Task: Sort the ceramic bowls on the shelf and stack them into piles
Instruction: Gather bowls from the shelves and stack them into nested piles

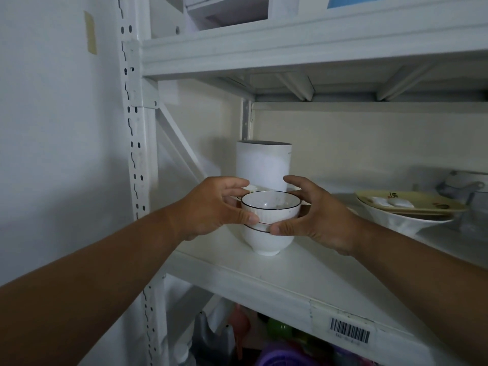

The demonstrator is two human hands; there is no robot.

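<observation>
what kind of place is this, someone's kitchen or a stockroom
Probably a storeroom or pantry rather than a kitchen: a white slotted metal rack with a barcode label on the shelf edge, crockery such as the stacked white bowls between both hands, and plastic goods on the shelf below.

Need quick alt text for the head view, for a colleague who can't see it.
Both hands, left and right, grip a black-rimmed white bowl nested in another white bowl on a white shelf. A white cylinder stands behind; more dishes lie right.
</observation>
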